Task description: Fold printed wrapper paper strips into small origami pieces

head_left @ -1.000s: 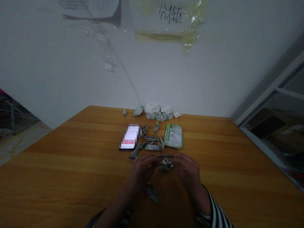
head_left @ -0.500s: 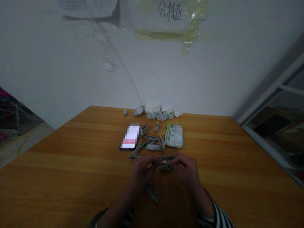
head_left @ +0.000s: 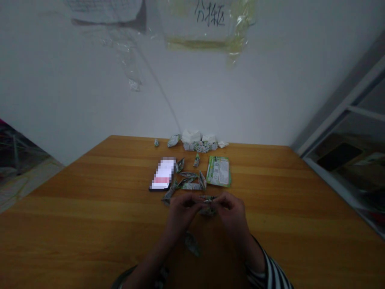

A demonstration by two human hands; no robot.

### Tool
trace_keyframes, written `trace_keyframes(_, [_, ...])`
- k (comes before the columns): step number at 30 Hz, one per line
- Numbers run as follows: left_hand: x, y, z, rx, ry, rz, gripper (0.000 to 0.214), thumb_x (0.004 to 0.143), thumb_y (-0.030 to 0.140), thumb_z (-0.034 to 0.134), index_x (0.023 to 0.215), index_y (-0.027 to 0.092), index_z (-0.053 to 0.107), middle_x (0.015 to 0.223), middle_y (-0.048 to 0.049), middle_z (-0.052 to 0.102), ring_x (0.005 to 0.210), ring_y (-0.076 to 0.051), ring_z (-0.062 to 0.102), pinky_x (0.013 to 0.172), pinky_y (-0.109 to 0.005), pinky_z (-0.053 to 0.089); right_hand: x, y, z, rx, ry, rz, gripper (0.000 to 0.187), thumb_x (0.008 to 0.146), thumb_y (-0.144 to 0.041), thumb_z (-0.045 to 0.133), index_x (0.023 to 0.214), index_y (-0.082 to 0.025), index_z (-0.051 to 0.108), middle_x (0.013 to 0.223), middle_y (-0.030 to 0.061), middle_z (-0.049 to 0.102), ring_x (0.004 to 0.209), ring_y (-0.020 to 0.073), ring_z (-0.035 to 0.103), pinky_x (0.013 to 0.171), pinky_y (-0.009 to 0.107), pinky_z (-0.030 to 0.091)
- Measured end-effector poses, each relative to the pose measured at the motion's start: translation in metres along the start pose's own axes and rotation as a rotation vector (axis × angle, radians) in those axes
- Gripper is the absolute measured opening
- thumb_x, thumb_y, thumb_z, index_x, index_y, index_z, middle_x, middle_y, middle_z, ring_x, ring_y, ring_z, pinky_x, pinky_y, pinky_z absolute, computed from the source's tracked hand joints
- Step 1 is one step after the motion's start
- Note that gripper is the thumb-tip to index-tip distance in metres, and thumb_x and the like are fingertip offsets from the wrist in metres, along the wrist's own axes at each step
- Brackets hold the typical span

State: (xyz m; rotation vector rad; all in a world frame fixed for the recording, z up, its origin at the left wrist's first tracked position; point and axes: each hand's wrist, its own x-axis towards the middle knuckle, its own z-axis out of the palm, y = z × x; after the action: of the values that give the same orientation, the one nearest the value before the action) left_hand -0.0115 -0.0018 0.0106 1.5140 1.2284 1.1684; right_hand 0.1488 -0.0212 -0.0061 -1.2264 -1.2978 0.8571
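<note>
My left hand [head_left: 180,210] and my right hand [head_left: 230,210] meet over the wooden table [head_left: 90,208], both pinched on a small folded paper piece [head_left: 207,204] with green print. Several similar folded paper pieces [head_left: 189,180] lie just beyond my fingers. One more folded piece [head_left: 191,243] rests between my forearms. A phone [head_left: 162,178] with a lit screen lies to the left of the pieces, and a green printed packet [head_left: 219,171] lies to the right.
A heap of crumpled white and green papers [head_left: 197,141] sits at the table's far edge against the white wall. Plastic bags [head_left: 207,28] with handwriting hang on the wall. A metal frame [head_left: 345,116] stands to the right.
My hands have drawn slightly closer together and the fingers pinch the paper piece more tightly. The view has shifted a little.
</note>
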Motion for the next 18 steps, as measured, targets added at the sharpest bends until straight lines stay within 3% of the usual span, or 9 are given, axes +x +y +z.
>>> trace_keyframes(6, [0.0, -0.002, 0.004, -0.102, 0.08, -0.099, 0.016, 0.059, 0.027, 0.078, 0.065, 0.016, 0.068, 0.064, -0.0026, 0.071, 0.06, -0.018, 0.065, 0.058, -0.026, 0.052, -0.003, -0.007, 0.012, 0.097, 0.087, 0.001, 0.02, 0.072, -0.017, 0.066, 0.084, -0.021, 0.05, 0.068, -0.003, 0.059, 0.062, 0.0138, 0.06, 0.054, 0.02, 0.047])
trace_keyframes(10, [0.001, -0.002, 0.005, -0.099, 0.141, -0.06, 0.023, 0.058, 0.023, 0.078, 0.078, 0.017, 0.067, 0.077, -0.0028, 0.072, 0.068, -0.018, 0.066, 0.059, -0.025, 0.052, 0.0, -0.002, 0.013, 0.192, -0.042, 0.025, 0.025, 0.074, -0.02, 0.064, 0.095, -0.022, 0.051, 0.077, -0.0004, 0.063, 0.069, 0.0156, 0.063, 0.06, 0.023, 0.051])
trace_keyframes(14, [0.001, -0.001, 0.003, -0.011, 0.057, 0.0, 0.021, 0.065, 0.025, 0.073, 0.084, 0.017, 0.07, 0.08, -0.0039, 0.072, 0.066, -0.016, 0.063, 0.058, -0.023, 0.049, 0.006, 0.004, 0.008, 0.111, -0.216, 0.049, 0.018, 0.077, -0.025, 0.062, 0.095, -0.02, 0.06, 0.082, 0.0035, 0.068, 0.065, 0.0172, 0.065, 0.058, 0.027, 0.054])
trace_keyframes(18, [0.006, -0.007, -0.001, 0.02, -0.136, -0.024, 0.035, 0.067, 0.031, 0.071, 0.098, 0.015, 0.07, 0.081, -0.005, 0.071, 0.061, -0.014, 0.06, 0.054, -0.022, 0.046, 0.004, 0.0, 0.005, -0.08, -0.174, -0.078, 0.017, 0.078, -0.019, 0.059, 0.094, -0.02, 0.065, 0.085, 0.0042, 0.07, 0.076, 0.0198, 0.066, 0.067, 0.03, 0.054])
